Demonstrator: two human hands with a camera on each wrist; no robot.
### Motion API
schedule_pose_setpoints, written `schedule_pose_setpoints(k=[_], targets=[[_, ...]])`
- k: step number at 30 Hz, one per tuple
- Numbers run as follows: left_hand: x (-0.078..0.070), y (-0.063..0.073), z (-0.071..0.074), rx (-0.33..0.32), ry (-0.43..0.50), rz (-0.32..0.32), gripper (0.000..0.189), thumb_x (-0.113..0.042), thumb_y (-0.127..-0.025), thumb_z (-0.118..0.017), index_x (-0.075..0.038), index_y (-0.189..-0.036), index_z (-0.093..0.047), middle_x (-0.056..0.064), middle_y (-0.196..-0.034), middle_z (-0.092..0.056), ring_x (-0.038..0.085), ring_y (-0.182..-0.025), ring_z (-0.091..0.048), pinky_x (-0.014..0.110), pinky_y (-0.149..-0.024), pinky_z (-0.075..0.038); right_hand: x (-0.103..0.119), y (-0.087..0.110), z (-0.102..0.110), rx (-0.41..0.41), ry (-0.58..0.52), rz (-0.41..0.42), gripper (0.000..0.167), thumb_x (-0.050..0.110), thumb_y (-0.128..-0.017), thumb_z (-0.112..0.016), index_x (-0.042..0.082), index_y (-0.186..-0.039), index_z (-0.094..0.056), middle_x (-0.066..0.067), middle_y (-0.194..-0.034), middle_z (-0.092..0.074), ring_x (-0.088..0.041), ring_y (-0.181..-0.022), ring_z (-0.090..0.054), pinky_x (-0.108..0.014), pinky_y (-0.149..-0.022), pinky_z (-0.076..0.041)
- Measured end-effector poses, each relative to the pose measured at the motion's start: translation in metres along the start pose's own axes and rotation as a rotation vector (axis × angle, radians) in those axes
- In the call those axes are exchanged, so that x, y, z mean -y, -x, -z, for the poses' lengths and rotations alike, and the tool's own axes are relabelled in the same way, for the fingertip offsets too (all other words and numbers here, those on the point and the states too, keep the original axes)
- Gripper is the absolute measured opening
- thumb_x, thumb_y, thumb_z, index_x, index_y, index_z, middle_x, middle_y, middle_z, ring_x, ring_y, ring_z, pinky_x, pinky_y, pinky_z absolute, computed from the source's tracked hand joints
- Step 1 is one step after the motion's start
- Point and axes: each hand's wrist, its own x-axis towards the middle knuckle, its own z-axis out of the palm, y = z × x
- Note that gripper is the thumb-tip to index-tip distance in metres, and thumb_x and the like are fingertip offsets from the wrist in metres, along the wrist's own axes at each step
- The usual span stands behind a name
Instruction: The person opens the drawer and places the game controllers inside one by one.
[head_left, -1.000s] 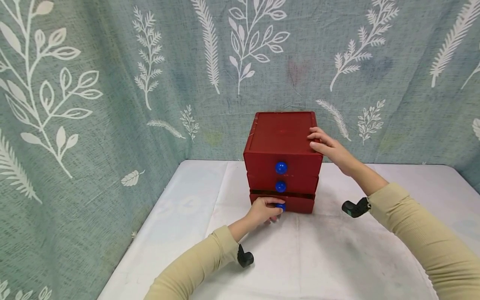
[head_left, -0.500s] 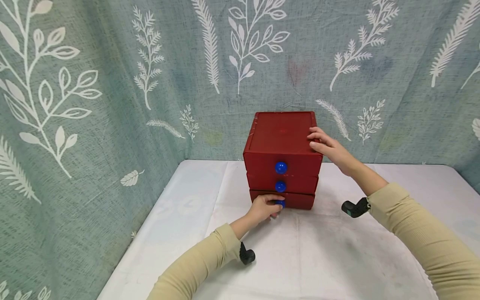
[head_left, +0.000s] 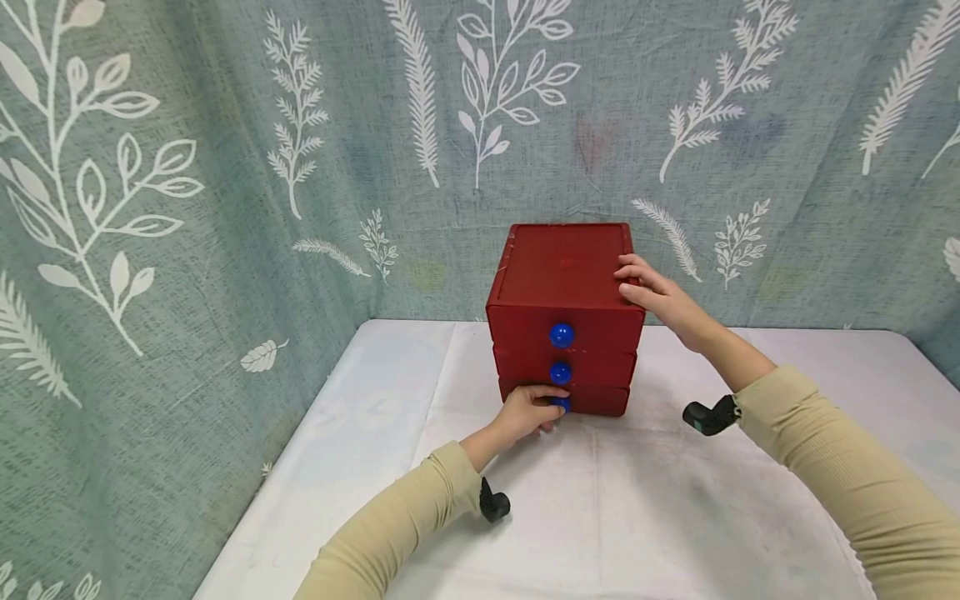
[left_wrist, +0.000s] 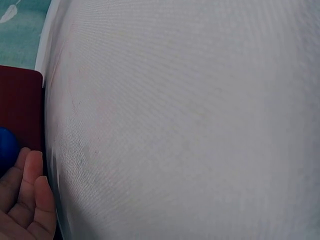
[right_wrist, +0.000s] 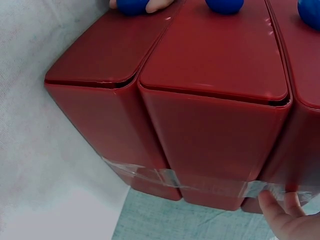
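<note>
A red drawer unit stands toward the back of the table, with three stacked drawers and a round blue knob on each. My left hand pinches the lowest blue knob between thumb and index finger. That bottom drawer sits flush under the others. In the left wrist view, part of a knob shows beside the curled fingers. My right hand rests on the unit's top right edge, fingers spread. The right wrist view shows its fingers against the unit's side.
The unit stands on a white cloth-covered table. Behind and to the left hangs a green leaf-patterned curtain. Clear tape runs across the unit's side. A black wrist camera hangs by the left sleeve, another camera by the right.
The bottom drawer has gone in, and the dark gap above it has closed. My left hand moved slightly away from me with the knob. The right hand stayed put.
</note>
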Motion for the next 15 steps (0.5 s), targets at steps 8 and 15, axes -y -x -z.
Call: schedule_pose_setpoints(k=[8,15], targets=[[0.0,-0.001,0.002,0.051,0.01,-0.007,0.03,-0.007,-0.084,-0.062,0.0,-0.113,-0.063,0.028,-0.092,-0.064,0.041,-0.072,-0.061,0.028,-0.05,-0.044,0.0,-0.001,0.002,0.013,0.017,-0.008,0.047,0.025,-0.098,-0.041,-0.003,-0.134,-0.033,-0.002,-0.154,-0.003,-0.024,-0.14,0.001,-0.053,-0.107,-0.015],[0.007,-0.002,0.011,0.161,0.004,0.004,0.035,-0.013,-0.089,-0.058,-0.007,-0.123,-0.058,0.02,-0.097,-0.066,0.02,-0.072,-0.063,0.025,-0.056,-0.046,-0.001,0.004,0.009,0.026,0.023,-0.06,0.057,0.029,-0.097,-0.042,0.013,-0.147,-0.019,0.008,-0.154,0.001,-0.022,-0.141,0.0,-0.055,-0.107,-0.014]])
